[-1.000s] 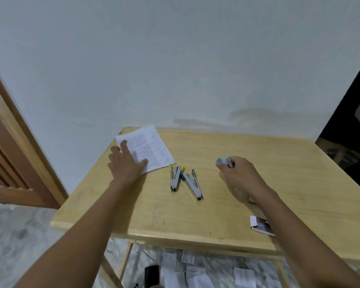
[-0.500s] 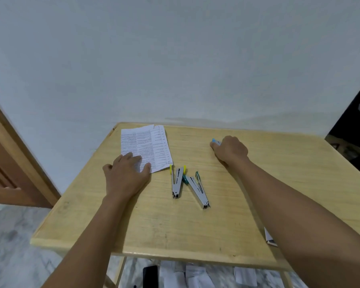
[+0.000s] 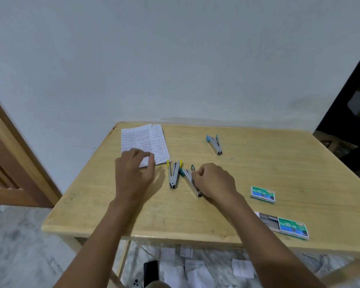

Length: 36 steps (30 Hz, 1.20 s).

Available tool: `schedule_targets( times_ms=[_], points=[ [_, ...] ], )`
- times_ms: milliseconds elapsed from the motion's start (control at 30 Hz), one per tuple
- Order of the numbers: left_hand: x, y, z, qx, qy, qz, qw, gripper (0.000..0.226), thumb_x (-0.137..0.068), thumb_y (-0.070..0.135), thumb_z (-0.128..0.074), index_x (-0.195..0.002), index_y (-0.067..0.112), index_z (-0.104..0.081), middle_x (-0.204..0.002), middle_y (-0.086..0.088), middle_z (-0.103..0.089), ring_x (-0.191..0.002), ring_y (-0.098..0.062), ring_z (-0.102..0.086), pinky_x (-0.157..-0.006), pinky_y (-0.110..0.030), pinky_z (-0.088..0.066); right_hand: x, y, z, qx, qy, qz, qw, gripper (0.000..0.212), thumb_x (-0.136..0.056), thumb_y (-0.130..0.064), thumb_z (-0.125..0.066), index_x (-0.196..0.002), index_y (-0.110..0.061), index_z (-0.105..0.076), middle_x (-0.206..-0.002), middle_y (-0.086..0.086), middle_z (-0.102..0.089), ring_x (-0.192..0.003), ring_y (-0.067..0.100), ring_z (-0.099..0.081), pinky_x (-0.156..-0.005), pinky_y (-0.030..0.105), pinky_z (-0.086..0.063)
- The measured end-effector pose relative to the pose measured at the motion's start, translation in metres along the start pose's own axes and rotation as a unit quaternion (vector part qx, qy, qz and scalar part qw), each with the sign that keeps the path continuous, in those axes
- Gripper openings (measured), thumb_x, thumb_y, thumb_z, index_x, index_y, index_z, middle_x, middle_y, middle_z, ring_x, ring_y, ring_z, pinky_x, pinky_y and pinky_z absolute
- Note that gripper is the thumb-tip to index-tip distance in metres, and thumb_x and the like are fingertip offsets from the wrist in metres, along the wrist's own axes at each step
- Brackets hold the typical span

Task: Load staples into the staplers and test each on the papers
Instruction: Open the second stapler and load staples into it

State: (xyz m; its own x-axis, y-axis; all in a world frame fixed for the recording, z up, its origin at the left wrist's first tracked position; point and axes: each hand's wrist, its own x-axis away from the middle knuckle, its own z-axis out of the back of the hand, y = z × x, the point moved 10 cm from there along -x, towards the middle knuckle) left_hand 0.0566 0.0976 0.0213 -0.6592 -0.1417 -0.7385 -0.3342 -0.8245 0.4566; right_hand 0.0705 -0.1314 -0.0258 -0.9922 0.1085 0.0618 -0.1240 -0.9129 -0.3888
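Two staple boxes are sitting nearest you on the table (image 3: 146, 221), right side: open box (image 3: 292, 227) slid partly out of its sleeve, closed box (image 3: 262, 194) just behind it. Past them your right hand (image 3: 213, 180) is curling its fingers round the green stapler (image 3: 190, 178), gripping it while it's lying on the wood. Yellow stapler (image 3: 174, 173) is lying just beside it, untouched. Your left hand (image 3: 134, 173) is bending its fingers onto the near corner of the papers (image 3: 143, 140), seemingly pinching it. Blue stapler (image 3: 214, 143) is lying farthest back, well apart.

Step, as I'm judging it: you're taking up the green stapler. Can't tell if it's loaded. The next move is calling for lifting it, then either feeding in a strip from the open box or biting the held corner.
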Motion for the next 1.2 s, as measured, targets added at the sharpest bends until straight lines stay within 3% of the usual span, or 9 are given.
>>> schedule_targets(
  times_ms=[133,300,433,600,767,900,967,1100,1200],
  points=[
    [0.034,0.033,0.009,0.169,-0.076,0.178,0.967,0.024,-0.093,0.03,-0.059,-0.07,0.027,-0.067,-0.065,0.007,-0.066,-0.06,-0.005,-0.055,-0.061,-0.024,-0.043,0.004,-0.004,0.003,0.011,0.028,0.033,0.999,0.031,-0.099,-0.031,-0.036,-0.078,-0.013,-0.051,-0.069,0.001,-0.051,-0.062,0.022,-0.047,-0.047,0.03,-0.025],
    [0.065,0.084,0.009,0.303,-0.174,0.317,0.882,0.034,-0.087,0.05,-0.062,-0.08,0.02,-0.075,-0.061,0.006,-0.063,-0.044,-0.001,-0.049,-0.055,-0.02,-0.042,0.077,-0.013,0.049,-0.137,0.107,0.116,0.978,0.026,-0.101,-0.039,-0.04,-0.091,-0.018,-0.051,-0.076,0.0,-0.064,-0.068,0.023,-0.059,-0.057,0.037,-0.04],
    [0.078,0.11,0.019,0.365,-0.234,0.311,0.845,0.049,-0.087,0.043,-0.065,-0.077,-0.005,-0.065,-0.056,-0.005,-0.048,-0.052,-0.019,-0.04,-0.057,-0.032,-0.036,0.134,-0.013,0.063,-0.264,0.136,0.164,0.941,0.019,-0.098,-0.041,-0.048,-0.091,-0.024,-0.052,-0.079,-0.007,-0.065,-0.075,0.01,-0.063,-0.065,0.036,-0.051],
    [0.084,0.143,0.044,0.38,-0.302,0.218,0.847,0.027,-0.093,0.035,-0.06,-0.08,0.018,-0.076,-0.054,-0.003,-0.042,-0.053,-0.019,-0.037,-0.051,-0.025,-0.033,0.159,0.005,0.044,-0.506,0.024,0.123,0.854,0.012,-0.094,-0.031,-0.06,-0.105,-0.033,-0.065,-0.097,-0.008,-0.075,-0.095,0.003,-0.068,-0.086,0.028,-0.052],
    [0.094,0.156,0.06,0.37,-0.264,0.2,0.868,0.032,-0.092,0.033,-0.062,-0.083,0.003,-0.072,-0.046,0.01,-0.043,-0.046,-0.012,-0.037,-0.051,-0.023,-0.031,0.18,0.019,0.05,-0.548,0.054,0.095,0.829,0.014,-0.097,-0.026,-0.056,-0.1,-0.029,-0.069,-0.084,-0.012,-0.074,-0.083,0.006,-0.068,-0.08,0.029,-0.054],
    [0.106,0.138,0.071,0.418,-0.199,0.263,0.846,0.036,-0.086,0.036,-0.067,-0.081,0.0,-0.07,-0.055,-0.005,-0.053,-0.051,-0.021,-0.043,-0.053,-0.03,-0.036,0.183,0.06,0.053,-0.691,0.112,-0.01,0.715,0.021,-0.095,-0.027,-0.057,-0.086,-0.011,-0.068,-0.072,-0.004,-0.065,-0.074,0.011,-0.062,-0.087,0.037,-0.053],
    [0.118,0.132,0.067,0.448,-0.243,0.306,0.804,0.031,-0.08,0.033,-0.069,-0.084,0.003,-0.073,-0.071,-0.012,-0.066,-0.054,-0.024,-0.051,-0.055,-0.033,-0.043,0.186,0.066,0.052,-0.745,0.094,-0.024,0.659,0.018,-0.093,-0.023,-0.06,-0.086,-0.008,-0.067,-0.074,0.001,-0.064,-0.076,0.013,-0.06,-0.083,0.031,-0.053],
    [0.166,0.149,0.05,0.508,-0.446,0.384,0.629,0.038,-0.081,0.038,-0.061,-0.089,0.002,-0.065,-0.09,-0.024,-0.064,-0.066,-0.03,-0.064,-0.064,-0.034,-0.052,0.191,0.056,0.048,-0.837,0.02,-0.008,0.548,0.022,-0.082,-0.018,-0.063,-0.098,-0.002,-0.066,-0.079,0.008,-0.069,-0.079,0.018,-0.068,-0.074,0.024,-0.06],
    [0.193,0.182,0.043,0.542,-0.512,0.386,0.544,0.052,-0.085,0.051,-0.052,-0.102,0.004,-0.064,-0.093,-0.025,-0.067,-0.074,-0.034,-0.069,-0.07,-0.038,-0.055,0.2,0.034,0.045,-0.828,-0.063,0.013,0.558,0.034,-0.081,-0.02,-0.063,-0.108,0.001,-0.064,-0.094,0.016,-0.074,-0.079,0.021,-0.074,-0.063,0.028,-0.062]
  ],
)
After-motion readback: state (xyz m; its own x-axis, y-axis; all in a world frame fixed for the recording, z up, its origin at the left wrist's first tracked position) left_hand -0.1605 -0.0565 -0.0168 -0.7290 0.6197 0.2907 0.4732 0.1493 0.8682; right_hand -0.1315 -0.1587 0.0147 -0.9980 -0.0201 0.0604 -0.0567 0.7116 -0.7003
